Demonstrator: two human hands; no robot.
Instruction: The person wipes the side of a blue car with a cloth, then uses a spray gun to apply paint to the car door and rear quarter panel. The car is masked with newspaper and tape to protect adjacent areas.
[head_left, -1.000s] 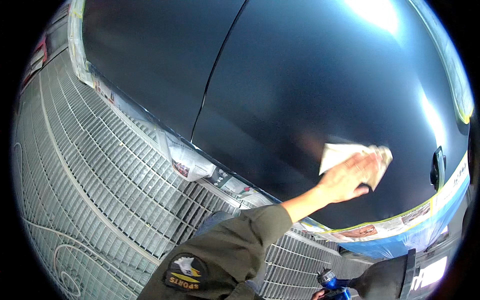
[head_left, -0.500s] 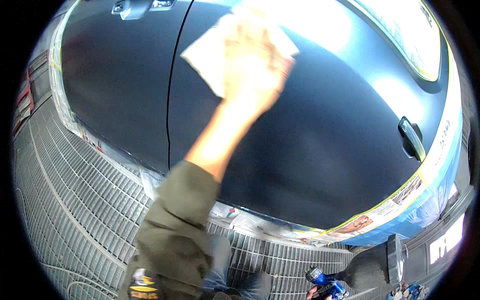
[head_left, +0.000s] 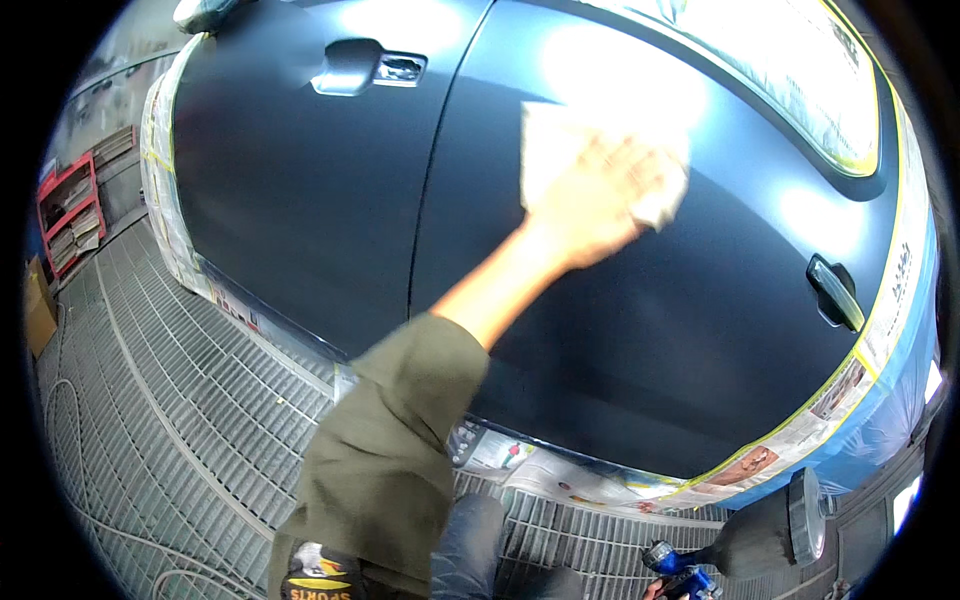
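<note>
Left hand (head_left: 600, 200), fingers extended, lies on cream cloth (head_left: 547, 150); right hand (head_left: 654, 589) grips blue-and-black spray gun (head_left: 745, 540). Its long axis slants up rightward.

Grey grated floor (head_left: 185, 385), red rack (head_left: 98, 192) and cardboard box (head_left: 40, 310) at left

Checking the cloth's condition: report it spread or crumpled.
Mostly spread: the cloth extends flat past the left hand; layers, cannot tell.
</note>
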